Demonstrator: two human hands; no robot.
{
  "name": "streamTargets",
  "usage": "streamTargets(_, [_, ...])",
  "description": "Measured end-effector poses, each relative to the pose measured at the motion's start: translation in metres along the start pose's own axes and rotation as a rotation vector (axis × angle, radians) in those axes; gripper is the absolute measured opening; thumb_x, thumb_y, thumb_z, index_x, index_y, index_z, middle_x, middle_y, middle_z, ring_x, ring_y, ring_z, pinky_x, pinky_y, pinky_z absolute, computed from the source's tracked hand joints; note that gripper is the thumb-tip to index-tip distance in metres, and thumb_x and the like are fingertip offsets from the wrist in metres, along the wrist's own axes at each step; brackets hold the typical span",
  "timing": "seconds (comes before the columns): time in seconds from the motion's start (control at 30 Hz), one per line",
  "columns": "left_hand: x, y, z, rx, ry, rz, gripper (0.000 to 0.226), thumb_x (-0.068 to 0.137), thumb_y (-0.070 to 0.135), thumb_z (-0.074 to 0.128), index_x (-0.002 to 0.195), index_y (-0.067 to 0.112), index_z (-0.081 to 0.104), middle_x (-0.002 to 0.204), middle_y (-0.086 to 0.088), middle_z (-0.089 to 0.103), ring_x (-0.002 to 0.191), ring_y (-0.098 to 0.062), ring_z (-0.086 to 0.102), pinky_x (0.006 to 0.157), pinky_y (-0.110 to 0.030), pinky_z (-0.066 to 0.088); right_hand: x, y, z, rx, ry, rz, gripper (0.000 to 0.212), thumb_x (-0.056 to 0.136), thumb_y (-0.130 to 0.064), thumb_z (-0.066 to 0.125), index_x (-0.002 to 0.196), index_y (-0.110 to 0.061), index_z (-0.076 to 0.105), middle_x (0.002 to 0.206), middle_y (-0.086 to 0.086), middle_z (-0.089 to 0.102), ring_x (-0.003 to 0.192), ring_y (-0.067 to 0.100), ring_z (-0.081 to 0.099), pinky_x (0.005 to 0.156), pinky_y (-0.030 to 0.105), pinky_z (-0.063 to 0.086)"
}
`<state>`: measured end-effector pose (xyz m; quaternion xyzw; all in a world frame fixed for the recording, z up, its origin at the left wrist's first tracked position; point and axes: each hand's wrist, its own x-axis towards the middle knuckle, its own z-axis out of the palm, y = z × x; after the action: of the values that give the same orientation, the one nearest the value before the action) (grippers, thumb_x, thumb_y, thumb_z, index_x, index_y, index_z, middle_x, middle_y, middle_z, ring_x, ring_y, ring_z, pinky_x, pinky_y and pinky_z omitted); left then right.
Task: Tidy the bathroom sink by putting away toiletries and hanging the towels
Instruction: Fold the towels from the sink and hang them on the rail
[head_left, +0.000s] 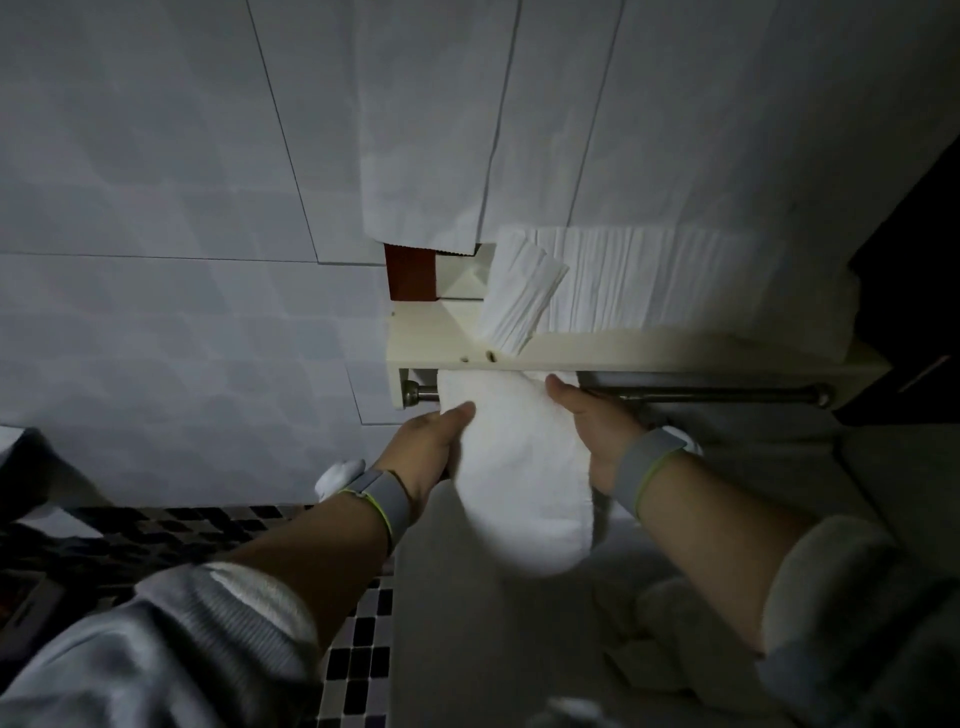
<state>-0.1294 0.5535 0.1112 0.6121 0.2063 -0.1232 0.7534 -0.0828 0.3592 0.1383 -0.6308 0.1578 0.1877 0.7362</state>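
Towel (519, 467), white, draped over metal rail (701, 393) beneath wooden shelf (623, 351). Left hand (431, 447) and right hand (597, 426) grip its opposite edges. Shelf holds folded white cloths (623, 280).

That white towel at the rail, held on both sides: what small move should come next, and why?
Probably draw the white towel down and smooth it evenly. It already passes over the metal rail under the cream shelf, bunched at the rail's left end. The left hand and right hand each keep a grip on one edge, and the hanging part bulges rather than lying flat.
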Motion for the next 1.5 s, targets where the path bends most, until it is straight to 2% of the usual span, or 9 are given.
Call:
streamTargets(0.13, [0.010,0.002,-0.002,0.040,0.032,0.045,0.075,0.058,0.066,0.075,0.104,0.008,0.070,0.110,-0.021,0.073,0.106,-0.042,0.067,0.104,-0.056,0.046,0.003,0.007,-0.004,0.011,-0.074,0.046,0.097,0.046,-0.069,0.086,0.131,-0.029,0.061,0.131,-0.003,0.064,0.124,0.024,0.057,0.110,0.051,0.040])
streamTargets(0.33, [0.013,0.016,0.001,0.002,0.049,0.080,0.061,0.056,0.071,0.071,0.087,0.018,0.071,0.106,-0.009,0.075,0.107,-0.037,0.067,0.104,-0.051,0.046,-0.010,0.024,-0.006,-0.163,-0.260,0.111,0.047,0.075,-0.041,0.079,0.116,-0.021,0.069,0.118,0.001,0.072,0.116,0.021,0.064,0.114,0.047,0.036])
streamTargets(0.5, [0.007,0.003,-0.005,-0.022,-0.108,0.032,0.055,0.076,0.056,0.076,0.113,0.015,0.073,0.109,-0.007,0.076,0.105,-0.029,0.071,0.102,-0.045,0.050,-0.011,0.016,0.008,-0.017,-0.148,0.081,0.023,0.088,-0.031,0.070,0.105,-0.016,0.072,0.110,0.009,0.074,0.100,0.024,0.071,0.097,0.044,0.052])
streamTargets(0.7, [-0.001,-0.014,-0.008,-0.092,-0.122,-0.012,0.026,0.093,0.028,0.068,0.109,0.007,0.071,0.099,-0.007,0.078,0.092,-0.024,0.075,0.090,-0.038,0.055,0.001,0.013,0.010,-0.064,-0.100,0.054,0.105,0.039,-0.072,0.087,0.130,-0.027,0.062,0.141,-0.003,0.057,0.136,0.023,0.045,0.118,0.056,0.024])
streamTargets(0.77, [0.001,-0.009,-0.009,-0.085,-0.107,0.004,0.029,0.093,0.029,0.067,0.111,0.006,0.070,0.100,-0.008,0.077,0.093,-0.026,0.074,0.090,-0.039,0.056,-0.006,0.012,0.009,-0.066,-0.139,0.078,0.086,0.051,-0.066,0.085,0.126,-0.028,0.066,0.141,-0.003,0.057,0.136,0.023,0.045,0.116,0.055,0.029])
streamTargets(0.9, [0.002,0.003,-0.008,-0.076,-0.081,0.038,0.030,0.094,0.030,0.066,0.114,0.008,0.070,0.109,-0.012,0.076,0.098,-0.030,0.073,0.084,-0.038,0.059,-0.018,0.022,0.003,-0.102,-0.302,0.154,0.028,0.093,-0.018,0.063,0.120,-0.012,0.065,0.122,0.009,0.069,0.114,0.025,0.065,0.095,0.042,0.051])
streamTargets(1.23, [-0.002,-0.010,-0.015,-0.179,-0.276,-0.092,0.039,0.092,0.016,0.064,0.128,0.001,0.062,0.119,-0.017,0.071,0.111,-0.035,0.068,0.101,-0.046,0.051,-0.008,0.014,0.011,-0.018,-0.123,0.085,0.017,0.089,-0.027,0.067,0.096,-0.013,0.075,0.106,0.012,0.075,0.098,0.028,0.071,0.094,0.045,0.053])
streamTargets(1.37, [0.002,-0.001,-0.017,-0.194,-0.232,-0.066,0.030,0.094,0.018,0.063,0.121,0.006,0.067,0.117,-0.018,0.072,0.109,-0.038,0.068,0.096,-0.048,0.053,-0.014,0.020,0.004,-0.044,-0.248,0.153,0.026,0.092,-0.027,0.063,0.114,-0.016,0.069,0.114,0.008,0.073,0.104,0.025,0.070,0.082,0.038,0.056])
streamTargets(1.5, [0.007,0.000,-0.024,-0.188,-0.238,-0.069,0.039,0.094,0.032,0.064,0.124,0.008,0.066,0.119,-0.016,0.071,0.110,-0.037,0.068,0.101,-0.051,0.050,-0.015,0.027,0.002,-0.088,-0.294,0.192,0.024,0.091,-0.012,0.063,0.115,-0.013,0.067,0.121,0.012,0.069,0.113,0.029,0.065,0.095,0.042,0.052])
